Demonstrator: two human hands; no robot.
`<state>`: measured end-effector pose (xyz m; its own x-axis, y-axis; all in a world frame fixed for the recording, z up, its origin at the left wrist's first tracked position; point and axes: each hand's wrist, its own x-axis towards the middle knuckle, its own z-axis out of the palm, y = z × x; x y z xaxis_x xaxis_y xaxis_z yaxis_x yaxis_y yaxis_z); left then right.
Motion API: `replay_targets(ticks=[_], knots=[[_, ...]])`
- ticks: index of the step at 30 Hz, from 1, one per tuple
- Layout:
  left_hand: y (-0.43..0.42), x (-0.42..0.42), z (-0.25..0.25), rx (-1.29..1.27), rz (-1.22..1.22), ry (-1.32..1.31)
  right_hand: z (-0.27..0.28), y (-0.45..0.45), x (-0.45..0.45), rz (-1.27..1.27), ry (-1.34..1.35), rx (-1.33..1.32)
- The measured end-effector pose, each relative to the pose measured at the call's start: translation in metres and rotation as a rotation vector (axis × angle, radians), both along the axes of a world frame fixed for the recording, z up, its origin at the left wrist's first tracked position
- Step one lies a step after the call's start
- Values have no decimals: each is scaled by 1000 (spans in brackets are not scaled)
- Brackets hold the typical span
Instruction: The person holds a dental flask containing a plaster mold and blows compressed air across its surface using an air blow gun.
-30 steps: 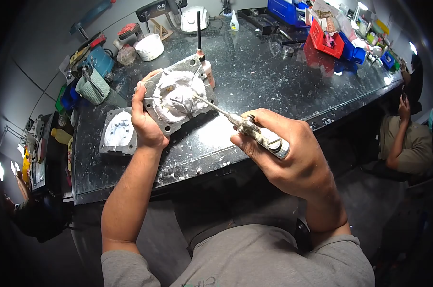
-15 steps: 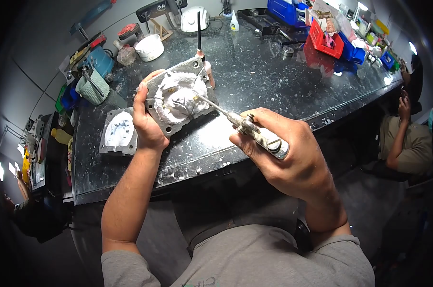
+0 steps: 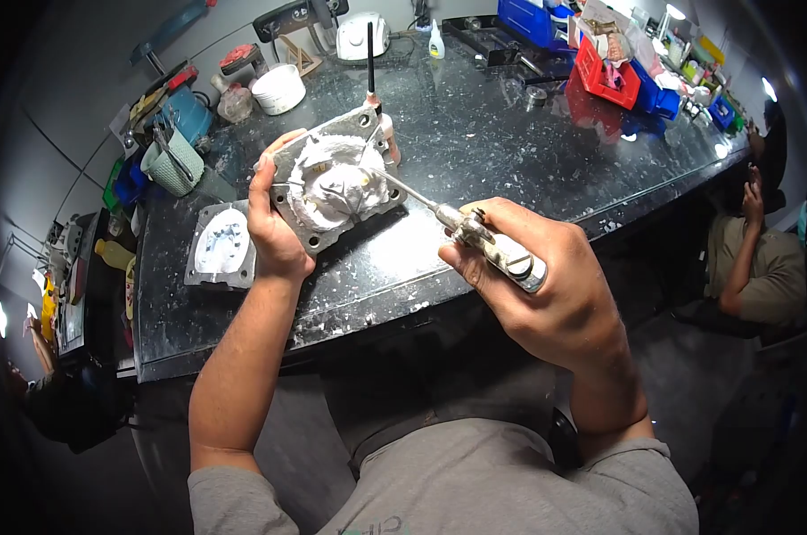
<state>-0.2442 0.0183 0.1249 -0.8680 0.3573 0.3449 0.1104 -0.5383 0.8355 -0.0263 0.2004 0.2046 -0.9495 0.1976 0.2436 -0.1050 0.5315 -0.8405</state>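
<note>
My left hand [image 3: 274, 218] grips a square grey metal flask half [image 3: 381, 209] by its left edge, holding it tilted above the table. White plaster [image 3: 336, 183] with a rough, rounded surface fills its middle. In my right hand [image 3: 555, 285] is an air blow gun [image 3: 497, 250] with a long thin nozzle, my fingers wrapped round its body. The nozzle tip points at the plaster's upper right; whether it touches cannot be told. Beside my left wrist, another metal flask half [image 3: 219, 276] with a pale, glossy hollow lies on the table.
The dark, white-speckled table [image 3: 475, 160] spreads ahead. A woven cup of tools [image 3: 173, 165] and a white round container [image 3: 279, 89] stand at left. A small bottle [image 3: 436, 41] is at the back, a red bin [image 3: 604, 80] at right. A person [image 3: 755, 250] sits at far right.
My right hand has shifted slightly right with the blow gun, drawing the nozzle back a little from the plaster. My left hand and the flask half stay practically still.
</note>
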Motion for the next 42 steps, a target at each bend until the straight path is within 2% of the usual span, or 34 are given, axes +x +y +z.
replay_targets(ticks=[10,14,26,37,42], knots=[[1,-1,-1,0,-14,5,-6,-4,-3,34,72,-15],[-1,-4,-4,48,-56,22,-4,-5,-1,49,20,-33],[-1,0,-3,-7,-63,98,1,-4,-1,94,107,-11],[-1,5,2,-76,-43,144,3,-5,4,87,18,-94],[2,7,4,-60,-15,114,3,-5,4,105,54,-42]])
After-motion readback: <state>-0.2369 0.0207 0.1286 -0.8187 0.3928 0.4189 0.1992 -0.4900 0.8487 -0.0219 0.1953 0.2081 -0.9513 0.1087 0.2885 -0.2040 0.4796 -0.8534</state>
